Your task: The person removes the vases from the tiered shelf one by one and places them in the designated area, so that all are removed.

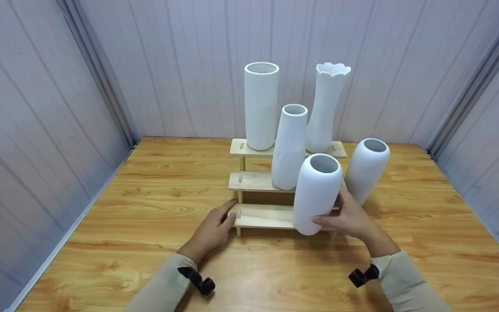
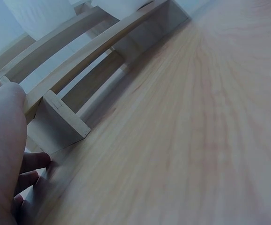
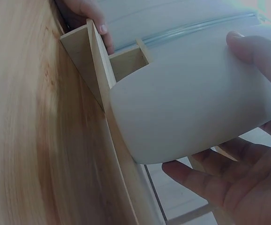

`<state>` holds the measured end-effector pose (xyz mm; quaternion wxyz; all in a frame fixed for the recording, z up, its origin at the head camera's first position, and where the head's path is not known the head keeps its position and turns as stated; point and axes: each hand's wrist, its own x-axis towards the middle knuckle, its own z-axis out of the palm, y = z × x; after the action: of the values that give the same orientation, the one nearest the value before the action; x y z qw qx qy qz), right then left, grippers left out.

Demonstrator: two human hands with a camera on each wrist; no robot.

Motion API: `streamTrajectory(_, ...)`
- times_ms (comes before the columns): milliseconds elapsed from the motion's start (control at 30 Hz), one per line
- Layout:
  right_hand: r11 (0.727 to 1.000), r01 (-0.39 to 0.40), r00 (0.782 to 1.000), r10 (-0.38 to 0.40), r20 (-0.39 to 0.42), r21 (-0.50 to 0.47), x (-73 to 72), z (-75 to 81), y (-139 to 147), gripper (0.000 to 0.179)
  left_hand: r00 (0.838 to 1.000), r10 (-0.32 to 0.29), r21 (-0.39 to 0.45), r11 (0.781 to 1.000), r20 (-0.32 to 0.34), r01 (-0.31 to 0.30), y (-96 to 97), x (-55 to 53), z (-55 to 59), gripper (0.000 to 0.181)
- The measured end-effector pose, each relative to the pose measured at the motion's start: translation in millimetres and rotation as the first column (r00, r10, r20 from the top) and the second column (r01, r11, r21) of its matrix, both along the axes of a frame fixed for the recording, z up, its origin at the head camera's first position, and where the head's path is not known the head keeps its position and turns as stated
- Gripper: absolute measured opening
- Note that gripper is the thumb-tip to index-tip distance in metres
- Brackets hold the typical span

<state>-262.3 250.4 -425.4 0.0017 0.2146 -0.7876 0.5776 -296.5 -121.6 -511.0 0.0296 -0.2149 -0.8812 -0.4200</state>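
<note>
My right hand (image 1: 353,219) grips a smooth white vase (image 1: 319,190) by its right side, thumb in front and fingers behind. The vase is upright with a slight tilt, its base at the right part of the lowest shelf; whether it bears on the board is unclear. At the left end of the same shelf, my left hand (image 1: 212,227) holds the corner of the wooden tiered stand (image 1: 264,216). In the left wrist view the thumb (image 2: 16,96) lies over the board's corner, and the other fingers (image 2: 34,161) are beside the end leg.
A tapered white vase (image 1: 290,151) stands on the middle shelf. On the top shelf are a straight ribbed vase (image 1: 261,108) and a scallop-rimmed vase (image 1: 325,108). Another white vase (image 1: 367,169) is right of the stand. Panelled walls (image 1: 180,73) enclose the wooden table (image 1: 154,186).
</note>
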Motion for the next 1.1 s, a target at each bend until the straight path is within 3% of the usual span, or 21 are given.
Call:
streamTrajectory(400, 1.000, 0.012, 1.000, -0.012, -0.021, 0.003, 1.3, 5.6, 21, 0.096, 0.999, 0.040, -0.003, 0.999, 0.001, -0.040, 1.1, 0.5, -1.5, 0.046)
streamTrajectory(800, 0.998, 0.060, 0.998, -0.060, -0.010, 0.023, 0.3, 11.1, 32, 0.095, 1.000, 0.013, 0.011, 1.000, 0.009, -0.013, 0.4, 1.0, 0.1, 0.047)
streamTrajectory(1100, 0.994, 0.103, 0.994, -0.102, -0.033, 0.031, 2.6, 24.6, 48, 0.091, 1.000, 0.007, 0.005, 1.000, 0.027, -0.007, -0.4, 1.0, 1.2, 0.048)
